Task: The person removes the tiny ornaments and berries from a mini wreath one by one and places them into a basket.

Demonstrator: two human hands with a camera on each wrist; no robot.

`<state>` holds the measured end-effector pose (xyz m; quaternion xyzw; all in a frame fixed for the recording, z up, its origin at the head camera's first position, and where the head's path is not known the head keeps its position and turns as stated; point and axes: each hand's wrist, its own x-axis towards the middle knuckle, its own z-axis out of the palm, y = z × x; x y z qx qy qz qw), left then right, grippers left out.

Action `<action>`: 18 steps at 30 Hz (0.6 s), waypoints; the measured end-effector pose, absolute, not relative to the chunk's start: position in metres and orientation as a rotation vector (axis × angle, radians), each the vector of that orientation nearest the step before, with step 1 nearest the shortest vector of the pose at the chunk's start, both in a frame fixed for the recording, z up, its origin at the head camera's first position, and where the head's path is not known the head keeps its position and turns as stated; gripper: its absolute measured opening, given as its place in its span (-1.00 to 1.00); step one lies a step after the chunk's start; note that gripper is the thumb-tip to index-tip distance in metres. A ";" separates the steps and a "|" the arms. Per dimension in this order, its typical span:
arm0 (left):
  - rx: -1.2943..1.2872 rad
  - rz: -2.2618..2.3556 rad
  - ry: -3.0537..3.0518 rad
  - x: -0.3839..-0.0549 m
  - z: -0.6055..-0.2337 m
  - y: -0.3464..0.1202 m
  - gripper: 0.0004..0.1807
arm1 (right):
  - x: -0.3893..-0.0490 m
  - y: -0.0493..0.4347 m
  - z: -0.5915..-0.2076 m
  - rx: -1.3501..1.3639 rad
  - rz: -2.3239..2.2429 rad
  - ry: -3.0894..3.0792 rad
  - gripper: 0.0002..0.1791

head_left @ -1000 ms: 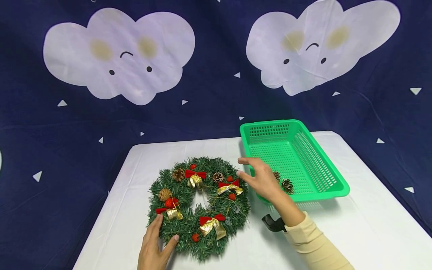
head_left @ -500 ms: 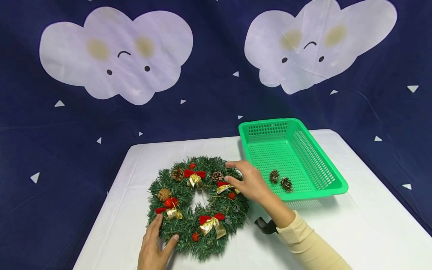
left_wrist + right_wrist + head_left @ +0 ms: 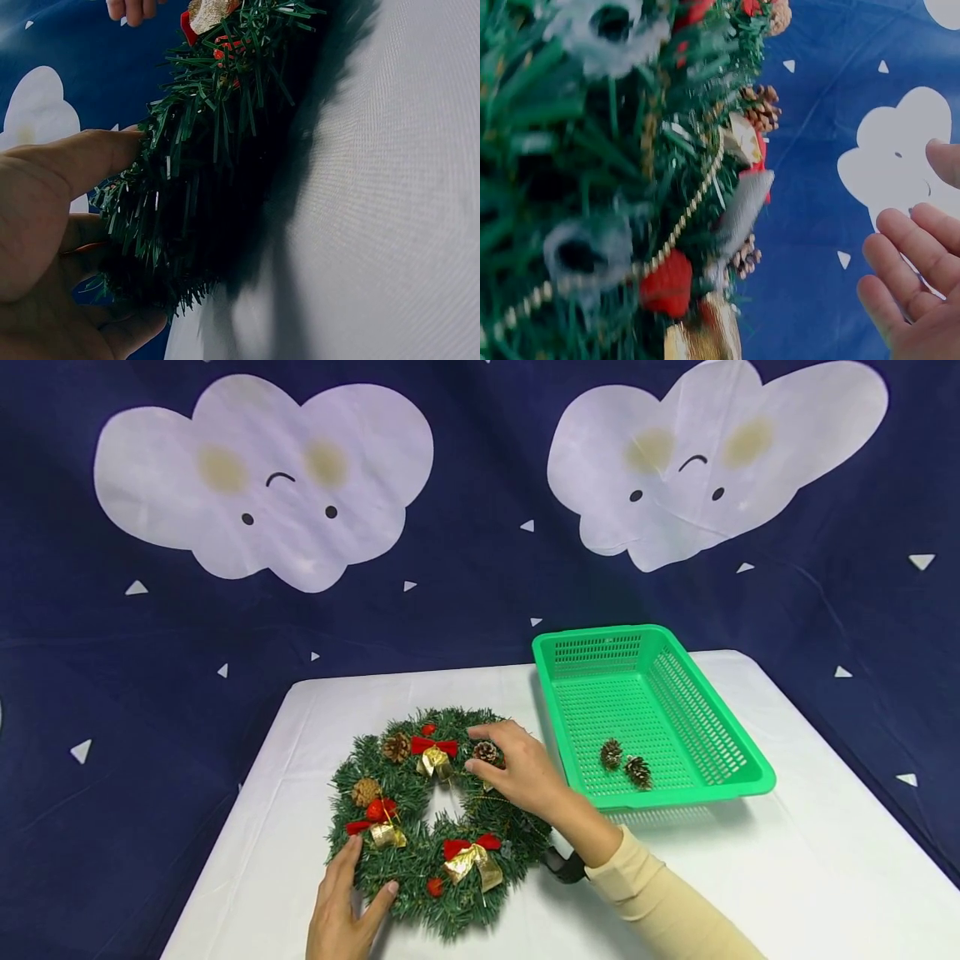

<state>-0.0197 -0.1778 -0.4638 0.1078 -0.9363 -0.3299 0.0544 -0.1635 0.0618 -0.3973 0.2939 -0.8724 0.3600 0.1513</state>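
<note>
A green wreath (image 3: 416,860) with red and gold bows, red balls and pinecones lies on the table. My left hand (image 3: 337,902) holds its lower-left edge; the left wrist view shows the thumb (image 3: 105,154) on one side of the tinsel and the fingers curled round the other. My right hand (image 3: 521,772) hovers over the wreath's upper right, thumb and fingers parted beside a white-tipped pinecone (image 3: 484,752). A bow beneath that hand is mostly hidden. In the right wrist view, the right hand (image 3: 926,281) stands apart from the wreath with nothing in it.
A green slotted basket (image 3: 618,697) stands at the right of the white table (image 3: 255,860). Two pinecones (image 3: 637,772) lie near its front end. Behind the table hangs a dark blue curtain (image 3: 480,610) with white clouds. A black wrist mount (image 3: 564,866) is under the right forearm.
My right hand has moved left from the basket's edge to above the wreath's pinecone, uncovering the two pinecones in the basket. The left hand and the wreath have stayed in place.
</note>
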 end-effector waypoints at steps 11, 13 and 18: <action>0.299 -0.988 -2.810 -0.019 -0.463 -0.178 -0.13 | -0.158 0.039 -0.400 0.852 1.058 -2.555 -0.49; 0.295 -0.985 -2.805 -0.019 -0.464 -0.178 -0.13 | -0.158 0.035 -0.400 0.870 1.053 -2.585 -0.47; 0.299 -0.989 -2.804 -0.019 -0.465 -0.177 -0.13 | -0.160 0.027 -0.397 0.891 1.039 -2.633 -0.46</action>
